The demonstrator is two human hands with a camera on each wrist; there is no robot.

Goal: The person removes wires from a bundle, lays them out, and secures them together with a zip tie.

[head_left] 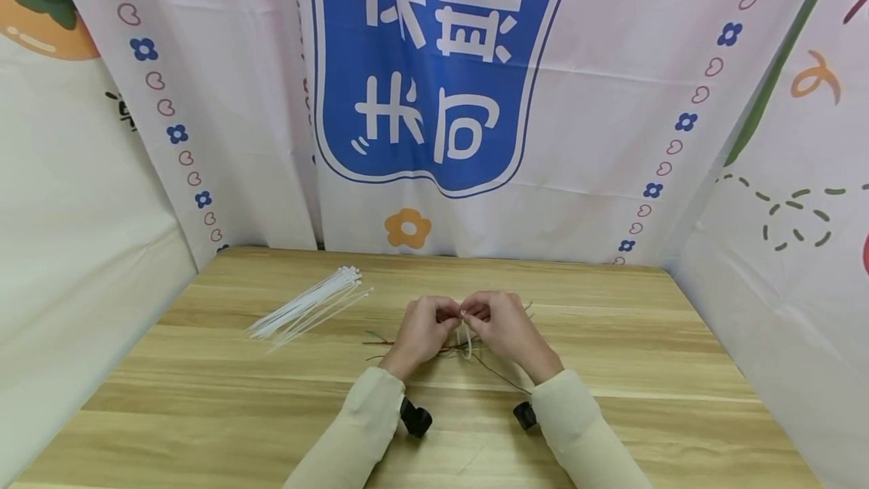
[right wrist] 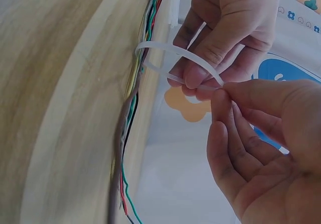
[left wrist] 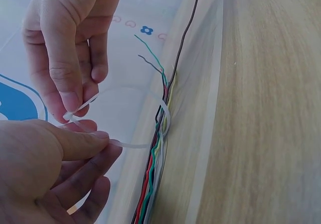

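A white cable tie (right wrist: 160, 45) is bent into a wide, loose loop round a bundle of thin coloured wires (left wrist: 152, 169). My left hand (head_left: 424, 329) pinches the strap between thumb and fingers on one side of the loop. Thumb and forefinger of my right hand (head_left: 502, 323) pinch the tie by its small head, where the two ends meet. Both hands stand close together, fingertips almost touching, above the wires. The bundle has red, green, black, grey and yellow strands and one thicker brown wire (right wrist: 118, 148). In the head view the hands partly hide it.
More white cable ties (head_left: 308, 304) lie in a loose pile on the left of the wooden table (head_left: 204, 413). Loose wire ends spread out on both sides of the hands. A printed white cloth (head_left: 597, 96) hangs behind the table's far edge, with cloth at both sides.
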